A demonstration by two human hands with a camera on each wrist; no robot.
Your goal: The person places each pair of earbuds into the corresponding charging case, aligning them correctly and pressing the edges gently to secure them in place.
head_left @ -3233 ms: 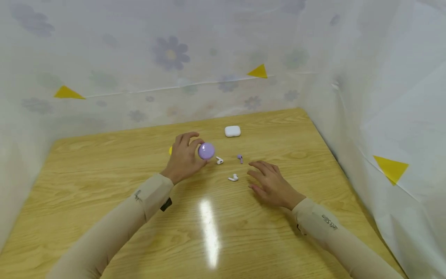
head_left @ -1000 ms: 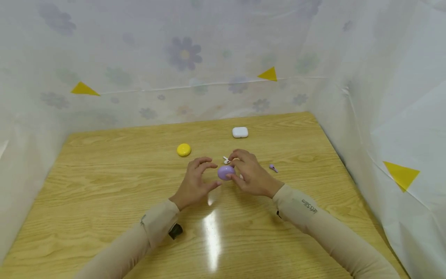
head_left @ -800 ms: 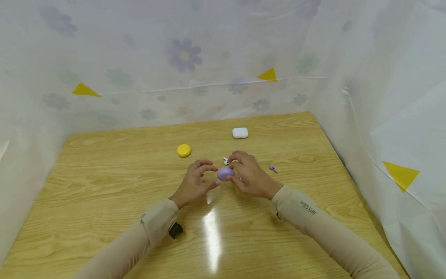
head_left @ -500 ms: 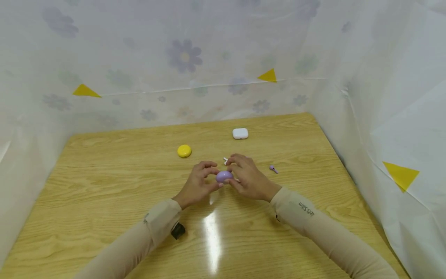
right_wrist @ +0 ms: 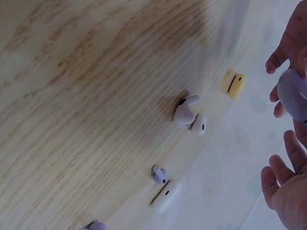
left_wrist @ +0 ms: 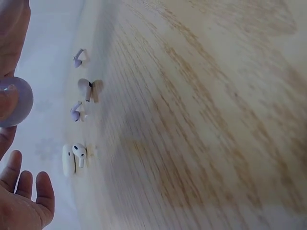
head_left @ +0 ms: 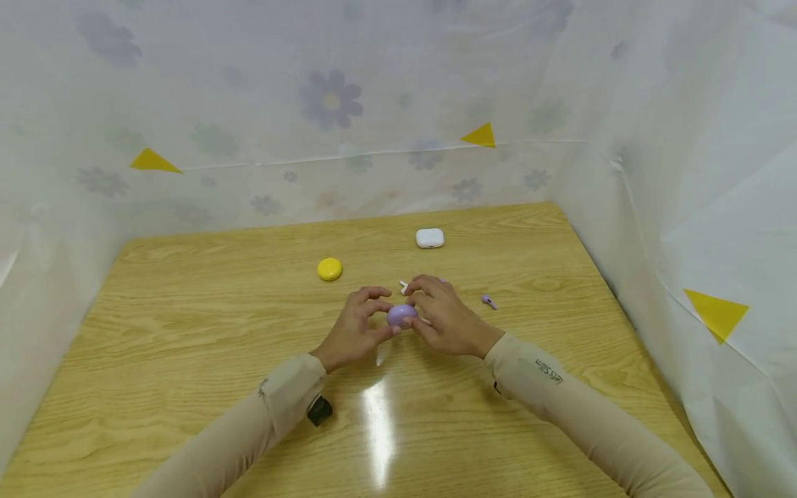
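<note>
Both hands hold a glossy, round purple earbud case (head_left: 401, 316) a little above the table's middle. My left hand (head_left: 353, 328) has thumb and index fingertip at its left side; the right hand (head_left: 447, 317) pinches it from the right. In each wrist view the other fingers stand spread beside the case. A white earbud (head_left: 403, 287) lies just beyond the right fingertips. Another white earbud (left_wrist: 86, 88) shows whole in the left wrist view, mostly hidden by the right hand from above. One purple earbud (head_left: 488, 301) lies right of that hand; a second purple earbud (left_wrist: 76, 112) is nearly covered by it.
On the wood-grain table (head_left: 205, 325), a round yellow case (head_left: 329, 269) lies left of the hands. Farther back is a white earbud case (head_left: 429, 238). Pale sheeting (head_left: 249, 90) with flower prints and yellow triangles stands behind the table and along its sides.
The left hand first held the purple case alone; the right hand then took it and the left let go. In the last second the left fingers have come back onto the case, which dipped slightly.
</note>
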